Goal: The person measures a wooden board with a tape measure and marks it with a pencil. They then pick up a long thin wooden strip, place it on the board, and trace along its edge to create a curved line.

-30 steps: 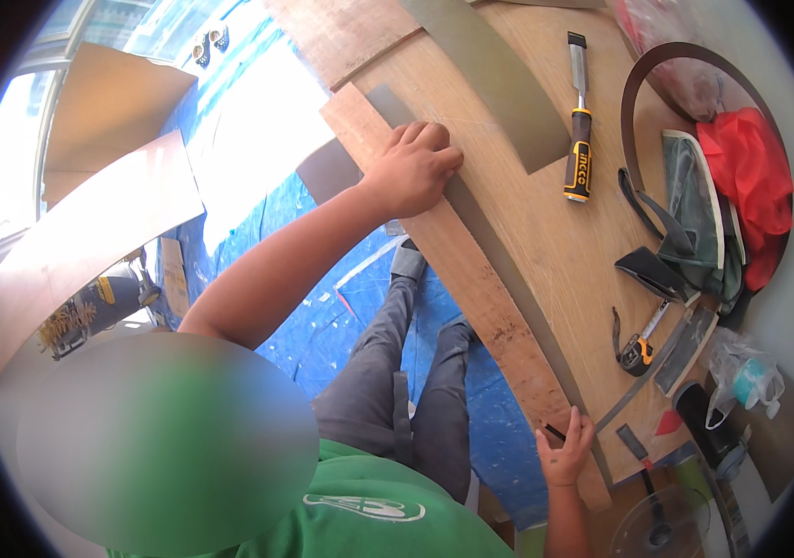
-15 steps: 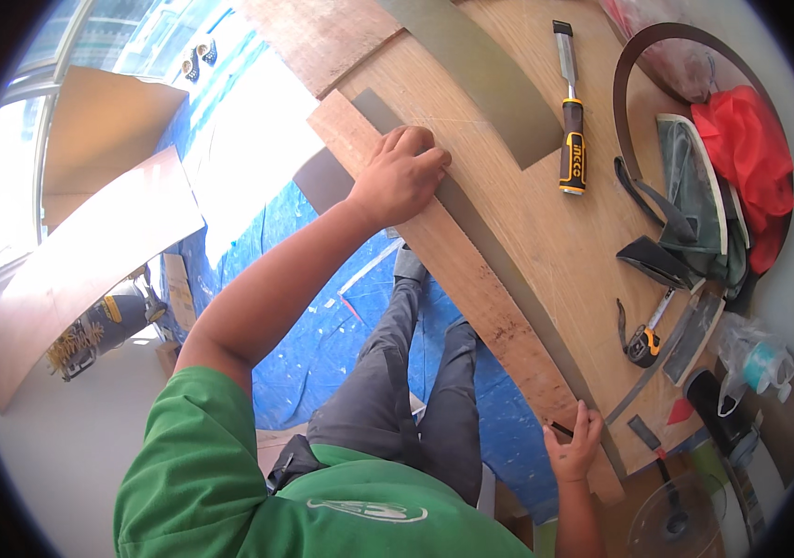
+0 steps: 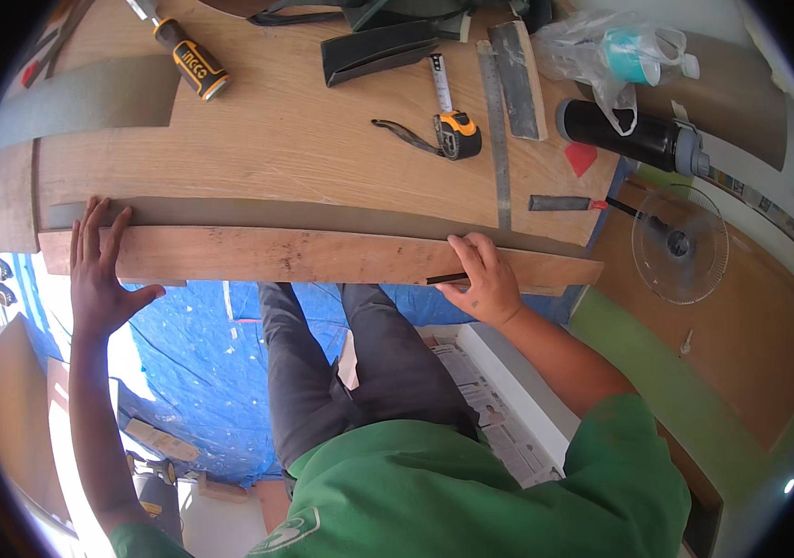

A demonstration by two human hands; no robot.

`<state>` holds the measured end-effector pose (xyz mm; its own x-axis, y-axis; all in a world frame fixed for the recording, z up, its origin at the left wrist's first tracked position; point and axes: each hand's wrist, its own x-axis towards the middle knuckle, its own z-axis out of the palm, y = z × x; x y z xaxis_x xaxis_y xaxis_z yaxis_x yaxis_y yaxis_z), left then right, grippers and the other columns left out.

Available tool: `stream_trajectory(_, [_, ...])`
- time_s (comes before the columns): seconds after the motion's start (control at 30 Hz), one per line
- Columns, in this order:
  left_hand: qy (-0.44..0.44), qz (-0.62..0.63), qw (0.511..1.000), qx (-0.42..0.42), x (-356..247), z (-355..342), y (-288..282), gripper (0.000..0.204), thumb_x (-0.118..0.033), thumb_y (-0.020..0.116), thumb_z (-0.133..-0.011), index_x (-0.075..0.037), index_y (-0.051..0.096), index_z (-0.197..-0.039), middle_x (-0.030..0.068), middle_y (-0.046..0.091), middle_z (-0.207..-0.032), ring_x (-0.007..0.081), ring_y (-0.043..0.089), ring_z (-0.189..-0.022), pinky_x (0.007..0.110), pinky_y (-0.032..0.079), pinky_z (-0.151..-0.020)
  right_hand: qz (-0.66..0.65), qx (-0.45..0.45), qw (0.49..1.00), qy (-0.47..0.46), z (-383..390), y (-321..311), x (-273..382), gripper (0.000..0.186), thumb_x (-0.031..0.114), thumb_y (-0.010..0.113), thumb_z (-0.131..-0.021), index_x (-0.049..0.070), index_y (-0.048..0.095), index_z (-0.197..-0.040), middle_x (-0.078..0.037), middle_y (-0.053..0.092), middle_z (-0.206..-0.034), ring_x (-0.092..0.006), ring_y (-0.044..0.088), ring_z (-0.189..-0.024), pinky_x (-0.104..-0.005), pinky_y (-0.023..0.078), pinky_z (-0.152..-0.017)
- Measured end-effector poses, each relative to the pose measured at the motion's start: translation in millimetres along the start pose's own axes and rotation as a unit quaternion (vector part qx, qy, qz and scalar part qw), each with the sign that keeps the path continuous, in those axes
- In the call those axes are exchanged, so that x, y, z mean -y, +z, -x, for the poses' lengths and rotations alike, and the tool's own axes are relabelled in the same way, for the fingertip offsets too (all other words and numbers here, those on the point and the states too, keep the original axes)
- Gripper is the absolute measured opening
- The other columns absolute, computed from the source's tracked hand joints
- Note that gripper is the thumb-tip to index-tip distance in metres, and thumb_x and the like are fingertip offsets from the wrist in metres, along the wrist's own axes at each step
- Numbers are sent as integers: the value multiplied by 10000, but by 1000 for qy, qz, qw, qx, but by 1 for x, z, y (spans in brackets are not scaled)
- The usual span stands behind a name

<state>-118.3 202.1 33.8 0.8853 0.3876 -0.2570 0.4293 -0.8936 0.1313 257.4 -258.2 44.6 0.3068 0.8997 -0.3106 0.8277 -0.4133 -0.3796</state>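
A long reddish-brown wooden strip point(image 3: 276, 253) lies along the near edge of the wooden table point(image 3: 322, 167). Its far side borders a narrow grey-brown strip point(image 3: 257, 213). Near the left end, my left hand point(image 3: 99, 265) rests across the wood with fingers stretched and thumb held out below the edge. My right hand point(image 3: 488, 279) is at the right part of the strip, closed round a slim black pencil point(image 3: 447, 278) that points left along the near edge. Some of its fingers lie on top of the wood.
Beyond the strip lie a chisel point(image 3: 190, 60), a tape measure point(image 3: 456, 136), a metal ruler point(image 3: 497, 139) and a short grey-handled tool point(image 3: 560, 203). A black bottle point(image 3: 629, 135) sits at the far right, near a fan point(image 3: 679, 244). Blue sheeting point(image 3: 201, 363) covers the floor.
My view has turned, so the strip now runs nearly level. My left hand has gone from gripping the strip to lying spread nearer its left end. The right hand still holds the pencil.
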Motion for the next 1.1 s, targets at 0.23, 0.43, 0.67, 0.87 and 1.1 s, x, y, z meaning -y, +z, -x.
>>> stream_trajectory(0.23, [21, 14, 999, -41, 12, 2, 29, 1002, -283, 968, -646, -225, 535, -1547, 141, 390, -1673, 390, 336, -1582, 650, 284, -1277, -10, -23, 994, 107, 48, -15, -14, 1012, 302, 966, -687, 70, 470, -1538, -173, 527, -1403, -373, 597, -1235, -470, 531, -1009])
stream_trajectory(0.43, [35, 27, 998, -36, 17, 4, 30, 985, -268, 964, -654, -206, 533, -1537, 142, 394, -1670, 399, 336, -1581, 654, 293, -1268, 71, 12, 971, 226, 123, -37, -92, 1072, 267, 969, -678, 102, 426, -1588, -182, 499, -1492, -395, 560, -1324, -481, 505, -1072])
stream_trajectory(0.67, [44, 33, 997, -49, 24, 5, 35, 943, -164, 930, -671, -193, 532, -1526, 140, 397, -1674, 407, 338, -1579, 633, 307, -1268, 107, 61, 967, 223, 142, -45, -154, 1074, 229, 966, -674, 114, 416, -1590, -178, 485, -1518, -405, 561, -1324, -479, 488, -1111])
stream_trajectory(0.87, [57, 36, 996, -51, 27, 3, 35, 927, -128, 905, -687, -188, 527, -1532, 140, 392, -1681, 408, 336, -1581, 629, 310, -1268, 84, 66, 973, 207, 149, -54, -173, 965, 214, 945, -701, 126, 481, -1542, -143, 511, -1494, -385, 575, -1312, -472, 501, -1107])
stream_trajectory(1.1, [59, 32, 997, -48, 28, 6, 36, 947, -97, 889, -687, -186, 510, -1550, 149, 386, -1685, 412, 330, -1583, 624, 300, -1275, 82, 56, 978, 182, 152, -55, -178, 856, 204, 908, -737, 146, 534, -1505, -121, 545, -1466, -370, 593, -1282, -462, 516, -1082])
